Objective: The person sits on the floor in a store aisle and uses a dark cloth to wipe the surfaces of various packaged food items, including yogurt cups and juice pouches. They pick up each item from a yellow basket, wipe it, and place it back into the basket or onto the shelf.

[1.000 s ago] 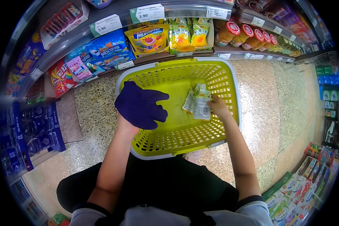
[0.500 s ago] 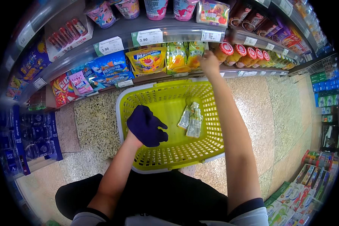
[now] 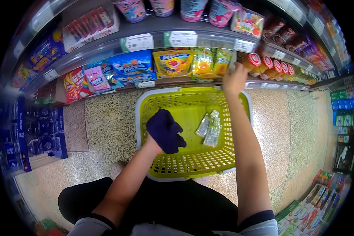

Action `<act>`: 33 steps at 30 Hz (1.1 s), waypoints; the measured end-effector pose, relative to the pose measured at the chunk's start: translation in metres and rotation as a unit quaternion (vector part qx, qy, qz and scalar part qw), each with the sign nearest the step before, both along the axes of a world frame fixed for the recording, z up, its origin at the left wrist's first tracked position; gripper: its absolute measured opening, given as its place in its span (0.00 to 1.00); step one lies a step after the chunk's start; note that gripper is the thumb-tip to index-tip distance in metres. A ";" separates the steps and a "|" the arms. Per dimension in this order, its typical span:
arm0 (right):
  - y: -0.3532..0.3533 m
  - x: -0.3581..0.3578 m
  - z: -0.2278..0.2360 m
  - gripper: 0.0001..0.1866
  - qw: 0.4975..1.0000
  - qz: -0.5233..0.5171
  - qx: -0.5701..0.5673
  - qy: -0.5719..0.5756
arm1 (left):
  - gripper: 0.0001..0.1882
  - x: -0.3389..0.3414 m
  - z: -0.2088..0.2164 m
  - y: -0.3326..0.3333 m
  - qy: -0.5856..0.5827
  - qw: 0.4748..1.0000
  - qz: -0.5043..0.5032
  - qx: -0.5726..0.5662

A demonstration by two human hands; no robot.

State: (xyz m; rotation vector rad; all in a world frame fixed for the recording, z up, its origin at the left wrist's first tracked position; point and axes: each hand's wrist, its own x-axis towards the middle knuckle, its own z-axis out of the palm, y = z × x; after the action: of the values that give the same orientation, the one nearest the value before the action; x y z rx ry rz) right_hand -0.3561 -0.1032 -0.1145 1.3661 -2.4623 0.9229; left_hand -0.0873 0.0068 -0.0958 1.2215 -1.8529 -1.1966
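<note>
A dark purple glove covers my left hand (image 3: 166,131). It hovers over the left part of a lime-green basket (image 3: 187,173), its fingers partly curled but apart, with nothing in them. Two clear, pale packets (image 3: 212,131) lie inside the basket on the right. Bare and reaching forward, my right hand (image 3: 235,79) is at the low shelf, between a green-and-yellow pouch (image 3: 223,61) and the nearest red-lidded jar (image 3: 251,62). Its fingertips are bent and partly hidden; whether they grip anything is unclear.
Bagged sweets, including a yellow pouch (image 3: 173,63) and blue bags (image 3: 131,65), line the lower shelf. Patterned cups (image 3: 192,10) stand above. Blue-wrapped bottle packs (image 3: 43,131) are at left, and boxed goods (image 3: 303,220) at lower right. The basket rests on the stone-patterned floor (image 3: 106,126).
The shelf and basket have shifted rightward in view. My right hand has moved from the green-and-yellow pouch toward the first red-lidded jar. My left hand stays over the basket.
</note>
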 end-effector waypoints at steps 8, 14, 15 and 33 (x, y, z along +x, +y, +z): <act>-0.027 -0.049 -0.032 0.23 0.981 0.042 0.180 -0.056 | 0.12 0.003 -0.022 0.000 0.198 0.950 0.025 0.242; -0.025 -0.061 -0.037 0.14 0.987 0.075 0.140 -0.026 | 0.11 0.005 -0.027 0.000 0.256 0.919 0.033 0.297; -0.024 -0.058 -0.033 0.13 0.989 0.072 0.131 -0.013 | 0.12 0.003 -0.027 0.000 0.237 0.930 0.037 0.279; -0.018 -0.063 -0.036 0.15 0.984 0.087 0.140 -0.070 | 0.17 0.003 -0.011 0.002 -0.006 0.997 0.033 0.075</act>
State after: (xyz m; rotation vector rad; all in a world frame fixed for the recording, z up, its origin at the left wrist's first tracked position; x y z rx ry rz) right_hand -0.4193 -0.1212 -0.1503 1.6837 -2.6945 0.7512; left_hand -0.0846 0.0088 -0.1066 1.3637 -1.7426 -1.3137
